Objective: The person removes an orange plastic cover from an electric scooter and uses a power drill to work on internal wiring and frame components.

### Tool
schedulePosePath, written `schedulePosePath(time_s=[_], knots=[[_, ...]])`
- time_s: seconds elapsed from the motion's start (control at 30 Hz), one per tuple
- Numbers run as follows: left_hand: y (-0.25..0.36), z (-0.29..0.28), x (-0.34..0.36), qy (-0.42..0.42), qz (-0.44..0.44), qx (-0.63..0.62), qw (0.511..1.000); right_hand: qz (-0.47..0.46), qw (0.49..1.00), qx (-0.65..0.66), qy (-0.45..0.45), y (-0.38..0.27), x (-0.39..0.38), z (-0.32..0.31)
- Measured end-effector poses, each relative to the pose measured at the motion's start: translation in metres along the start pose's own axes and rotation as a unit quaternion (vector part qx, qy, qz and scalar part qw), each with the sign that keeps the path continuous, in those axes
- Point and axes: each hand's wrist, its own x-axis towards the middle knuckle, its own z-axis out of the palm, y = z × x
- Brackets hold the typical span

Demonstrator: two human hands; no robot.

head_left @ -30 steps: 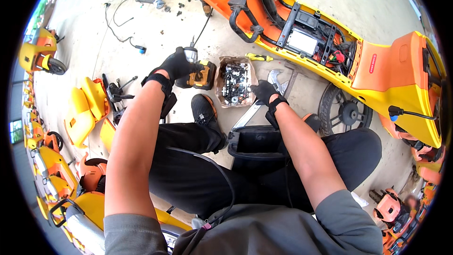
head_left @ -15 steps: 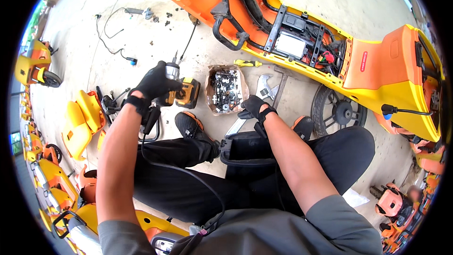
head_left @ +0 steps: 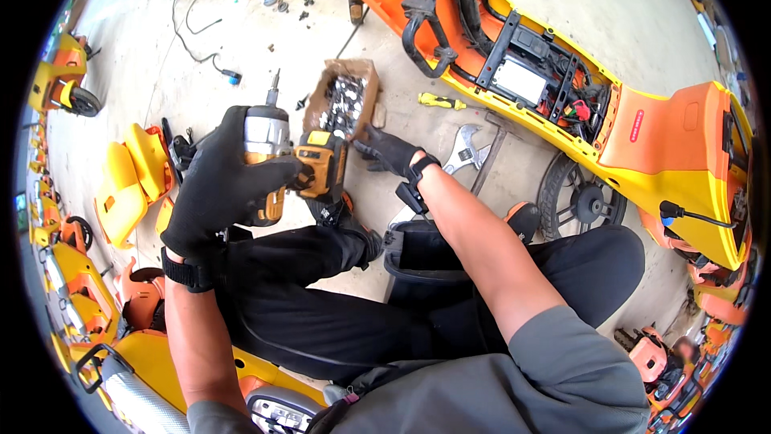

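In my black-gloved left hand (head_left: 213, 181) is a yellow-and-black cordless impact driver (head_left: 269, 133), held closer with its bit pointing away from me and its battery (head_left: 320, 165) to the right. My gloved right hand (head_left: 384, 153) is open, fingers loosely bent and apart, just right of the battery and at the near side of a cardboard box (head_left: 361, 81) full of small metal fasteners. A yellow screwdriver (head_left: 442, 101) and a large adjustable wrench (head_left: 466, 149) lie on the floor to the right.
A yellow-and-orange scooter body (head_left: 658, 137) with exposed wiring stretches across the upper right, beside a wheel (head_left: 589, 206). Loose yellow panels (head_left: 120, 193) lie left. A cable (head_left: 185, 32) lies on the floor ahead. A black bin (head_left: 418, 249) sits between my legs; more scooters (head_left: 80, 297) line the edges.
My left hand has brought the driver down and toward me, so it now looks larger. My right hand has moved slightly left, and the box appears higher and tilted in view.
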Motion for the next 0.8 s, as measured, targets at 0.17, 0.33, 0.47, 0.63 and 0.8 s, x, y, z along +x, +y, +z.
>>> schedulePosePath(time_s=[0.17, 0.33, 0.47, 0.63, 0.8], knots=[[-0.007, 0.011, 0.004, -0.015, 0.03, -0.016, 0.999, 0.001, 0.999, -0.013, -0.04, -0.005, -0.003, -0.003], [0.002, 0.012, 0.014, -0.03, 0.0, 0.064, 0.998, -0.006, 0.994, -0.061, -0.091, -0.024, -0.043, 0.002], [0.012, 0.015, 0.019, -0.019, -0.01, 0.059, 0.998, -0.18, 0.941, -0.268, -0.1, -0.067, -0.066, 0.016], [0.015, 0.013, 0.018, 0.005, 0.012, 0.056, 0.998, -0.299, 0.795, -0.523, 0.073, -0.106, -0.108, 0.059], [0.033, 0.024, 0.024, -0.008, 0.023, 0.089, 0.996, -0.43, 0.81, -0.392, 0.066, -0.104, -0.111, 0.087]])
